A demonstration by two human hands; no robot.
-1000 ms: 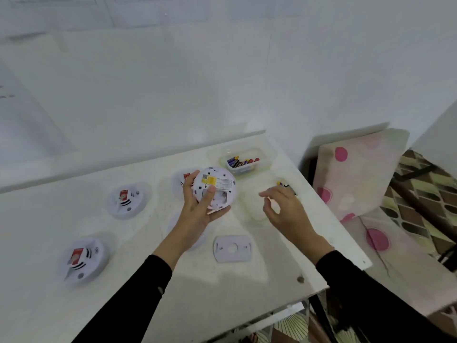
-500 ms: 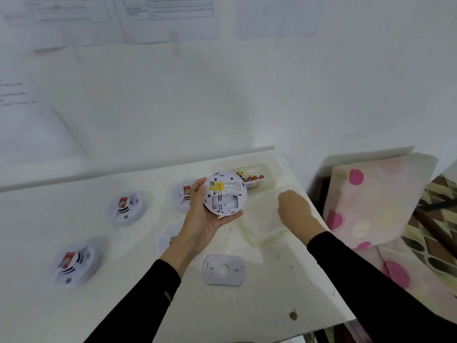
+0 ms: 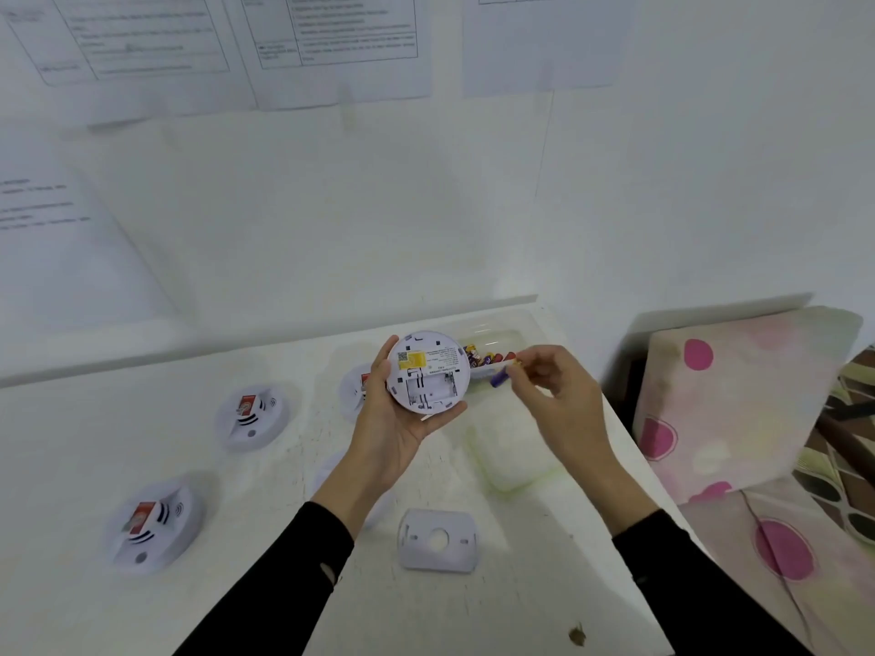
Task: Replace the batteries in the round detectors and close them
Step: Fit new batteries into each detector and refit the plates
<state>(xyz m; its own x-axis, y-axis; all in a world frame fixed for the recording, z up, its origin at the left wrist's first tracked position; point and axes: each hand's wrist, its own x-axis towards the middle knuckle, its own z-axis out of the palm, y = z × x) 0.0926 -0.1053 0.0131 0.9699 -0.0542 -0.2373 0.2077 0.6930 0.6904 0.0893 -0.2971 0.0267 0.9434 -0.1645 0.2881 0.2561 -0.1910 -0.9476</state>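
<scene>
Above the bench (image 3: 521, 608), left hand (image 3: 393, 433) fingers (image 3: 381, 366) curl round an upturned detector (image 3: 428, 371). Right hand (image 3: 563, 400) fingers (image 3: 521, 386) pinch a battery (image 3: 499, 379) beside it.

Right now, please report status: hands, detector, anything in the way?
Left hand holds detector, back side showing, compartment looks empty. Right hand pinches a battery beside it. Nothing blocks the compartment.

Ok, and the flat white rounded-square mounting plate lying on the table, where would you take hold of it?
From above, I'd say, pinching two opposite edges: the flat white mounting plate lies flat on the white table, thin, with bare tabletop on all sides. Its round centre hole could take a fingertip to tilt it up first.
</scene>
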